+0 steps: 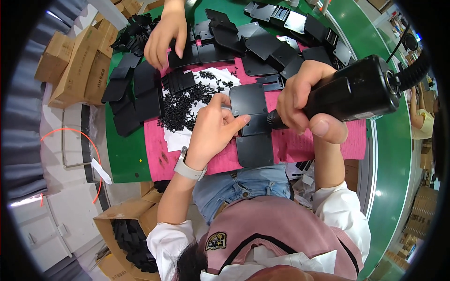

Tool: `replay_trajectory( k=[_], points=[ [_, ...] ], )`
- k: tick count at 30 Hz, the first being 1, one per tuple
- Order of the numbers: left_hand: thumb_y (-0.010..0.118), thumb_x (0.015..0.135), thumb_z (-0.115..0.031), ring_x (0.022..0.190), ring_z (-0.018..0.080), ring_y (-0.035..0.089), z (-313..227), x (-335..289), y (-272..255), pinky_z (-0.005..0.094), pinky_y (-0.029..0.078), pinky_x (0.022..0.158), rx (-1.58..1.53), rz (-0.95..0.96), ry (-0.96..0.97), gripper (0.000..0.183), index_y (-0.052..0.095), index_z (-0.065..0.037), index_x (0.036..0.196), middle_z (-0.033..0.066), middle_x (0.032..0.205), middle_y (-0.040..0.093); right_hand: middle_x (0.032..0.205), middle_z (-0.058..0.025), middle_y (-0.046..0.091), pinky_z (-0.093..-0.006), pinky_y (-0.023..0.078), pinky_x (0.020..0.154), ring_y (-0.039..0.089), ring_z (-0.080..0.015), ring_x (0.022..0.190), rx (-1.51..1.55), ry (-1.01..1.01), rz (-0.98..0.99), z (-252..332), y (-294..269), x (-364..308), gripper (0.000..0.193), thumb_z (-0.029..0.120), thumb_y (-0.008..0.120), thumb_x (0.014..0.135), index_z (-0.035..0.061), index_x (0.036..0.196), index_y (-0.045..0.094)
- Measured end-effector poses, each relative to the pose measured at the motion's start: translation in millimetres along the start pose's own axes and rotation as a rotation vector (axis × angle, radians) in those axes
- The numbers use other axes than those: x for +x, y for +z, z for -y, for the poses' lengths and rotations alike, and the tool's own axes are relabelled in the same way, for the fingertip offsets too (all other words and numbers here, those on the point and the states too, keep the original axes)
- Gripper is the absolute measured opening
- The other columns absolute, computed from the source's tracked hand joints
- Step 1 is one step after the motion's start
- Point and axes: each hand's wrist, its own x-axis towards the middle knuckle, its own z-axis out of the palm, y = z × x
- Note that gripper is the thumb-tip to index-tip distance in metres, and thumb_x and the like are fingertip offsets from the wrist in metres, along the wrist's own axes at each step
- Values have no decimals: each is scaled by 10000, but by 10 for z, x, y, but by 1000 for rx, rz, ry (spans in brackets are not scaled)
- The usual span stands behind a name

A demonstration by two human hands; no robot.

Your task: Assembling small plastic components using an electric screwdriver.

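A black plastic assembly of flat panels (pixel 254 151) lies on the pink mat in front of me. My left hand (pixel 216 122) grips its middle from the left, with the thumb on top and the other fingers at its edge. In my right hand (pixel 307 96) is a black electric screwdriver (pixel 354 89), its fingers wrapped round the body. The driver's nose points left and meets the right side of the middle panel; the bit and any screw there are hidden. Just left of my left hand, a heap of small black screws (pixel 183 105) lies on a white cloth (pixel 172 140).
Another person's hand (pixel 168 35) reaches in at the far side, over black panels (pixel 213 53). More black parts (pixel 269 44) cover the green table's far side and left. The pink mat (pixel 300 147) lies under the work. An open carton (pixel 105 215) of black parts stands below left.
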Motion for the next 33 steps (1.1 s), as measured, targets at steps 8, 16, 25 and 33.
replay_trajectory(
  k=[8, 16, 25, 33],
  points=[
    [707, 768, -141, 435, 130, 542, 22, -12, -26, 256, 416, 448, 20, -41, -14, 325, 500, 69, 905, 82, 505, 573, 552, -26, 472, -227, 365, 401, 441, -103, 435, -255, -86, -43, -28, 209, -75, 382, 248, 759, 704, 20, 794, 466],
    [550, 919, -247, 611, 141, 589, -69, -87, -8, 269, 462, 568, -741, -93, -9, 291, 532, 35, 986, 114, 767, 645, 609, 51, 539, -236, 461, 494, 505, -68, 413, 221, -418, 244, 122, 24, 62, 394, 397, 639, 805, 100, 973, 442],
    [319, 1004, -304, 1013, 230, 590, -195, -199, 86, 352, 475, 863, -1352, 152, -46, 391, 513, 25, 1085, 217, 1122, 594, 648, -20, 520, -284, 422, 540, 504, -127, 489, 318, -419, 258, -144, 94, 86, 420, 352, 639, 806, 60, 1043, 453],
    [553, 917, -127, 656, 116, 597, -34, -286, 24, 211, 467, 579, -947, 144, -60, 201, 570, 25, 1047, 106, 817, 645, 663, -9, 512, -307, 439, 588, 499, -123, 484, 333, -488, 248, -48, -38, 102, 448, 428, 586, 849, 68, 1079, 451]
  ],
)
